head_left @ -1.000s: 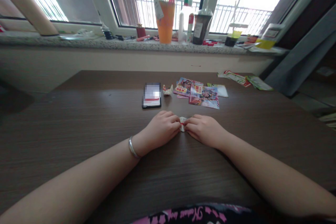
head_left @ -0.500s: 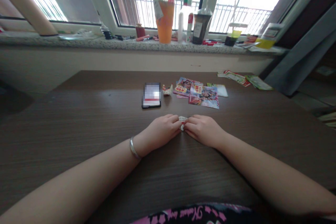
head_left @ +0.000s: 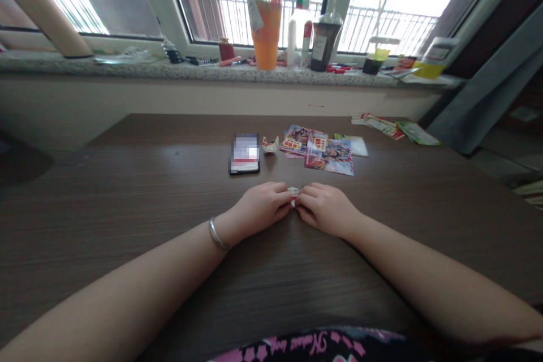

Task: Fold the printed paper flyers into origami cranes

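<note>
A small piece of white paper with red print point(head_left: 293, 197) lies between my hands, low over the table, mostly covered by my fingers. My left hand point(head_left: 265, 206), with a silver bangle at its wrist, has its fingertips closed on the paper's left side. From the other side, my right hand point(head_left: 324, 208) pinches the paper with bent fingers. Just beyond the hands is a phone point(head_left: 245, 154) with its screen blurred out. Beside the phone sits a small folded paper shape point(head_left: 270, 145) with red and green marks.
Colourful printed flyers point(head_left: 330, 154) overlap on the brown table point(head_left: 139, 181) behind my right hand. More paper strips point(head_left: 382, 125) lie at the far right edge. On the granite windowsill point(head_left: 203, 72) stand a tall orange drink cup point(head_left: 267, 34), a dark cup point(head_left: 326, 42) and several small items.
Both hands have shifted very slightly, and the fingers have drawn closer together over the paper, so less of it shows. Everything else stays where it was.
</note>
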Tool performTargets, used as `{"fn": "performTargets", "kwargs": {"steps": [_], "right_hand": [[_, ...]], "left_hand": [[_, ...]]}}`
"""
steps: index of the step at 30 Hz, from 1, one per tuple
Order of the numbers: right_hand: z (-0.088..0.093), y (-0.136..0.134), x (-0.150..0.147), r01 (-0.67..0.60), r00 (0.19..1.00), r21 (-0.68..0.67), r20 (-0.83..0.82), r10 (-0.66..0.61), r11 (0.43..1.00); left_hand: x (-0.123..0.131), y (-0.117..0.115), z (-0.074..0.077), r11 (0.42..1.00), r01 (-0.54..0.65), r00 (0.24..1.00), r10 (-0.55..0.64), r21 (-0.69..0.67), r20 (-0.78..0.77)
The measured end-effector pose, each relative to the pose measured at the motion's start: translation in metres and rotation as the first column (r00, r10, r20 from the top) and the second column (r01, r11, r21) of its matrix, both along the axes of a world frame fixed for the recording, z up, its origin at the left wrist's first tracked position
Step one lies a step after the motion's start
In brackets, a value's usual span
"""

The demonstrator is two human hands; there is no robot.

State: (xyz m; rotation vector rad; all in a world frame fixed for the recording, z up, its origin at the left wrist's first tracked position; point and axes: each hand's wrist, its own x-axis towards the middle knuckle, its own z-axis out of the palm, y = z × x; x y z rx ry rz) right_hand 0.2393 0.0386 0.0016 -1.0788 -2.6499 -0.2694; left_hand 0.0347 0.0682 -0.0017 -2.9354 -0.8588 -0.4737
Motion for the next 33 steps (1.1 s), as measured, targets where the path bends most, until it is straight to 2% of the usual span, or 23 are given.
{"fn": "performTargets", "kwargs": {"steps": [5,9,15,20,28,33], "right_hand": [[0.000,0.000,0.000,0.006,1.000,-0.034,-0.011,-0.006,0.999],[0.000,0.000,-0.003,0.054,0.996,-0.096,-0.064,-0.061,0.994],[-0.005,0.007,-0.002,0.061,0.963,-0.280,-0.238,-0.130,0.958],[-0.008,0.014,0.002,0.047,0.935,-0.402,-0.304,-0.182,0.914],[-0.005,0.015,0.002,0.091,0.924,-0.454,-0.293,-0.245,0.886],[-0.004,0.015,0.002,0.187,0.914,-0.469,-0.239,-0.328,0.863]], "left_hand": [[0.000,0.001,0.000,0.997,-0.017,1.000,0.018,-0.069,0.007],[0.000,0.002,0.000,0.986,-0.022,0.998,0.031,-0.165,0.053],[-0.001,0.007,-0.002,0.964,0.010,0.994,0.019,-0.266,0.107],[0.000,0.005,0.000,0.944,-0.047,0.989,0.090,-0.328,0.118],[0.002,0.005,0.001,0.938,-0.082,0.991,0.113,-0.338,0.073],[0.003,0.005,0.002,0.944,-0.112,0.992,0.124,-0.309,0.019]]}}
